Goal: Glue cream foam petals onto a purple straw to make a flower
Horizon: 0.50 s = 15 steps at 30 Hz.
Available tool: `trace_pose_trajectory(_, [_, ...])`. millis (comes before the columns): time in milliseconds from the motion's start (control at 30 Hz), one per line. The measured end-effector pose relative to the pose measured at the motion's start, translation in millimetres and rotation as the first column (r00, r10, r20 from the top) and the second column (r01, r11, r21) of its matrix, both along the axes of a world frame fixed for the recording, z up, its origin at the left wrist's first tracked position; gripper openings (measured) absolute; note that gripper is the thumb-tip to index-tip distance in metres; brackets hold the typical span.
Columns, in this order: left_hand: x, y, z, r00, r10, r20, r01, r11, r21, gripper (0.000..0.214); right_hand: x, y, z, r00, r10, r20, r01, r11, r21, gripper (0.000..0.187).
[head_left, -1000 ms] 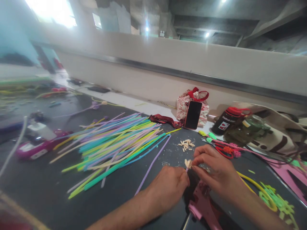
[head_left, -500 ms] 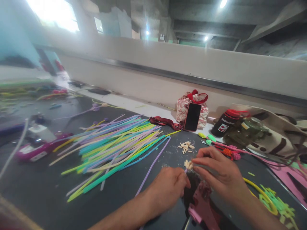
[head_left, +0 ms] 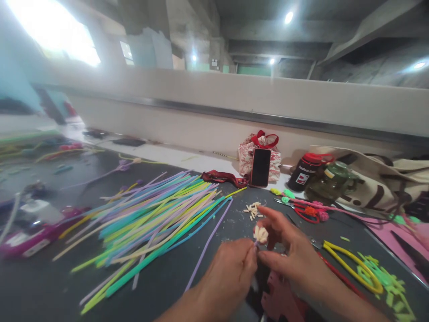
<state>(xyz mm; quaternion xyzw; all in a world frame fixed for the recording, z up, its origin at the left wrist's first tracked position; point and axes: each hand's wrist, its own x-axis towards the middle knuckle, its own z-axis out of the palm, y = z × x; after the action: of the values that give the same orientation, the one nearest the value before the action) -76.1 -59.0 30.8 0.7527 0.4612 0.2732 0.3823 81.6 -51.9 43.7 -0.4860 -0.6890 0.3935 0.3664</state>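
Now, left grip (head_left: pixel 231 267) pinching a cream flower (head_left: pixel 261 235) stem, right grip (head_left: pixel 296 250) parted beside it, the black bottle (head_left: pixel 303 173) hides its contents.

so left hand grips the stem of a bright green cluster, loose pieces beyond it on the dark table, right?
Wrong colour: the cluster is cream, as the head view shows. The left hand does grip its stem, with loose pieces beyond it on the dark table.
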Motion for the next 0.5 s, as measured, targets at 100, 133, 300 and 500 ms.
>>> trace_pose_trajectory(100, [0.2, -0.7, -2.5, 1.000, 0.012, -0.013, -0.012, 1.000, 0.007, 0.031, -3.5, -0.5, -0.7, 0.996, -0.008, -0.094, 0.009, 1.000, 0.008, 0.063])
trace_pose_trajectory(133, [0.3, -0.8, -3.2, 1.000, 0.017, -0.017, -0.017, 1.000, 0.000, 0.030, -3.5, -0.9, -0.3, 0.995, -0.019, -0.098, 0.020, 1.000, 0.015, 0.063])
trace_pose_trajectory(300, [2.5, -1.7, -2.8, 0.998, 0.058, -0.028, -0.058, 0.998, -0.009, 0.030, 1.5, -4.1, 1.3, 0.997, -0.055, -0.055, 0.059, 0.996, 0.071, 0.065])
trace_pose_trajectory(500, [3.5, -1.0, 0.0, 0.994, 0.081, 0.078, -0.077, 0.996, -0.051, 0.030, 2.9, -5.6, 3.0, 0.999, -0.047, -0.005, 0.048, 0.991, 0.127, 0.059])
